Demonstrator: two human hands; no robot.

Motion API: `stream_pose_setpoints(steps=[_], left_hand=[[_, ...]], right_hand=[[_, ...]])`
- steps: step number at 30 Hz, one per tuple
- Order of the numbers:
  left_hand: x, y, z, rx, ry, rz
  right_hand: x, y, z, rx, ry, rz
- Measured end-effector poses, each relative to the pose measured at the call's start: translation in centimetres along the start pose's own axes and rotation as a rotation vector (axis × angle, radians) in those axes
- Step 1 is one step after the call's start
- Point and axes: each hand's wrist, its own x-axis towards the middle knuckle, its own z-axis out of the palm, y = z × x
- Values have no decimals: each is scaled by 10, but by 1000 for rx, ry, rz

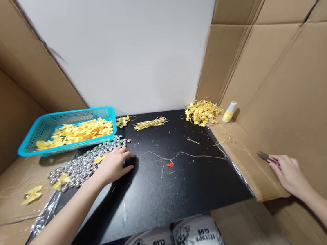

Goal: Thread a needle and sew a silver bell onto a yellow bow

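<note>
My left hand (114,164) rests palm down on the black mat (173,187), at the right edge of a heap of small silver pieces (83,166); whether the fingers hold one is hidden. My right hand (288,173) lies on the cardboard (243,155) at the right, closed around the handles of a small pair of scissors (265,157) whose tips point up-left. A thin gold thread (187,154) runs across the mat between the hands, with a tiny red piece (170,164) beside it.
A turquoise basket (43,129) of yellow ribbon bows stands at the back left. A bundle of cut gold threads (150,123), a pile of finished yellow bows (201,112) and a small yellow glue bottle (229,112) lie along the back. Cardboard walls close in both sides.
</note>
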Motion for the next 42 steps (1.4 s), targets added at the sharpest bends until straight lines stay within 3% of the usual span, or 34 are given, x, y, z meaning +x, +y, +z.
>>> stream_pose_setpoints(steps=[8,13,16,20,23,28,35,39,42], left_hand=[[9,5,8,-78,78,73],[11,6,17,-155,177,92],[9,6,21,-179,257,73],[2,6,29,-213,372,54],[-4,5,33,-241,408,44],[-8,4,35,-290,411,43],[-8,5,35,-294,416,72],[-5,16,26,-291,421,87],[9,48,4,-366,422,120]], right_hand=[[13,-23,-8,80,-17,161],[19,-38,-14,71,-20,172],[30,-72,-23,70,-42,110],[56,-138,-29,54,-277,-134],[77,-169,-27,-71,-376,-138],[94,-174,-24,-153,-458,-158],[94,-179,-23,-208,-504,-199],[107,-185,-47,-189,-471,-215],[125,-192,-79,-171,-401,-248]])
